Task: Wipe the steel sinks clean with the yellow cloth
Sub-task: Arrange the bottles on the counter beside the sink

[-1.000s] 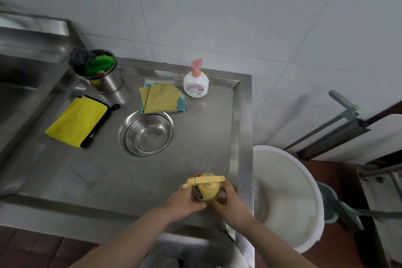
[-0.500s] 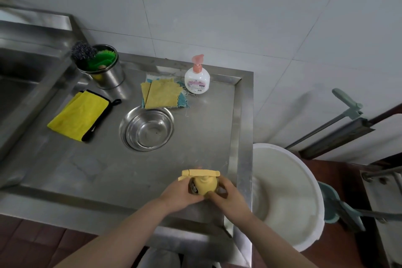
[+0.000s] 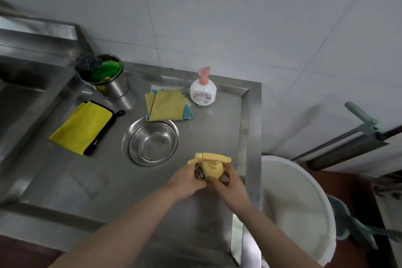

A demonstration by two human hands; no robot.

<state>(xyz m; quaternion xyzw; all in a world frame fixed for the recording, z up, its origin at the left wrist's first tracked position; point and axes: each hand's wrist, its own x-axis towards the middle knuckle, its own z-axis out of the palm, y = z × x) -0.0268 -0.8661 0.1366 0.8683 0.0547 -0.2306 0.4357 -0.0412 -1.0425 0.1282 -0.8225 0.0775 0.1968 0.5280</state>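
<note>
Head view, lower centre: I log left hand (image 3: 187,178) and right hand (image 3: 231,185) both clamped on spray bottle (image 3: 210,167). Yellow cloth (image 3: 81,127) flat, mid-left, beside sink (image 3: 19,102). Bowl (image 3: 150,142) centre.

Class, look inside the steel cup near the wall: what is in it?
The steel cup holds a green brush and a dark scourer poking above its rim. Its lower contents are hidden by the wall of the cup.
</note>
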